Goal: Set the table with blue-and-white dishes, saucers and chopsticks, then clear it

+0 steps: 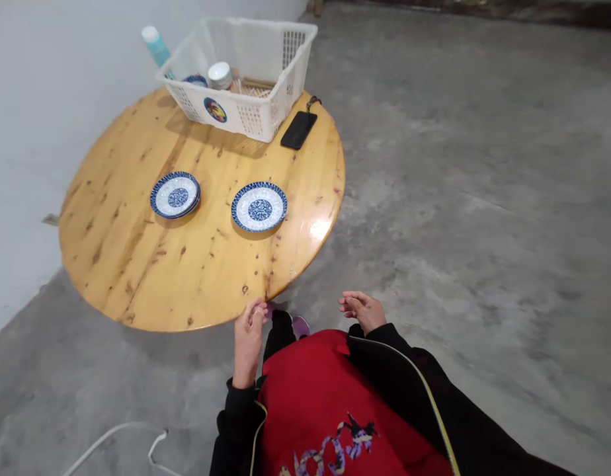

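Note:
My left hand (249, 337) is at the near edge of the round wooden table (186, 284), its fingers loosely bent and nothing in them. Out over the floor, right of the table, my right hand (364, 311) hangs with its fingers partly stretched and also holds nothing. A blue-and-white plate (259, 207) lies on the table ahead of my left hand. Farther left sits a small stack of similar plates (175, 196). Neither hand touches a plate.
At the table's back stands a white plastic basket (246, 112) holding a white-lidded jar (219, 75) and other items. Beside it are a black phone (299, 129) and a blue bottle (157, 46). A wall borders the left; a white cable (112, 433) lies on the floor.

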A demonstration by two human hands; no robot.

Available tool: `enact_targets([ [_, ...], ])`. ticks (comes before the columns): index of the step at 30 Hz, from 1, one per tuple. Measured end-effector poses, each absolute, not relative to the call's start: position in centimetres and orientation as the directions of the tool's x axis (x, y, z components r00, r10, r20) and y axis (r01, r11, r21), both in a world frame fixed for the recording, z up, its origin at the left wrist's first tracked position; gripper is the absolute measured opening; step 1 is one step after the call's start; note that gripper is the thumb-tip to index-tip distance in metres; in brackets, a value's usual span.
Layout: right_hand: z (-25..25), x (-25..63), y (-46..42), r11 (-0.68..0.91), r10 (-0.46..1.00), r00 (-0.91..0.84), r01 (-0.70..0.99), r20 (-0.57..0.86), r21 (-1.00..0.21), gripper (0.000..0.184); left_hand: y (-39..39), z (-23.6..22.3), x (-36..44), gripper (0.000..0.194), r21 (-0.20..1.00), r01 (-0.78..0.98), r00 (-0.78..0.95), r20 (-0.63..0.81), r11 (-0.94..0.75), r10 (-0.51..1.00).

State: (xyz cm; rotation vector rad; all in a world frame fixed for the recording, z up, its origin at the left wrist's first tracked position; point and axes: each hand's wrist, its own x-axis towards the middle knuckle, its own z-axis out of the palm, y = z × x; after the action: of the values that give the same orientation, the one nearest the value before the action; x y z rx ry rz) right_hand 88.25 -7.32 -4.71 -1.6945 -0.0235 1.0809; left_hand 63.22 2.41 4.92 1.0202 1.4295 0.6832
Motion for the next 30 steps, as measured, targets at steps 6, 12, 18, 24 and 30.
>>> enact_targets([
  [6,-4.8,87.2,-8.0,-0.425,0.611,0.481,-0.471,-0.629,-0.773,0.040,-2.7,5.4,63.3,0.050,0.874,0.213,0.061,-0.458,0.436,0.887],
  [12,-4.1,86.0,-8.4,-0.421,0.688,0.426,-0.425,-0.588,-0.801,0.039,-4.3,5.7,63.2,0.051,0.883,0.216,0.058,-0.438,0.417,0.897],
  [18,-4.0,85.0,-8.4,-0.394,0.684,0.466,-0.412,-0.562,-0.822,0.039,-4.0,6.4,62.2,0.049,0.906,0.222,0.116,-0.391,0.359,0.913],
  [24,-3.6,79.2,-6.8,-0.409,0.713,0.419,-0.403,-0.563,-0.819,0.030,-4.1,6.7,55.7,0.058,0.894,0.227,0.052,-0.408,0.387,0.911],
  [30,-2.9,71.0,-5.4,-0.433,0.765,0.337,-0.363,-0.549,-0.825,0.016,-3.7,6.8,47.6,0.063,0.902,0.211,-0.030,-0.378,0.375,0.925],
])
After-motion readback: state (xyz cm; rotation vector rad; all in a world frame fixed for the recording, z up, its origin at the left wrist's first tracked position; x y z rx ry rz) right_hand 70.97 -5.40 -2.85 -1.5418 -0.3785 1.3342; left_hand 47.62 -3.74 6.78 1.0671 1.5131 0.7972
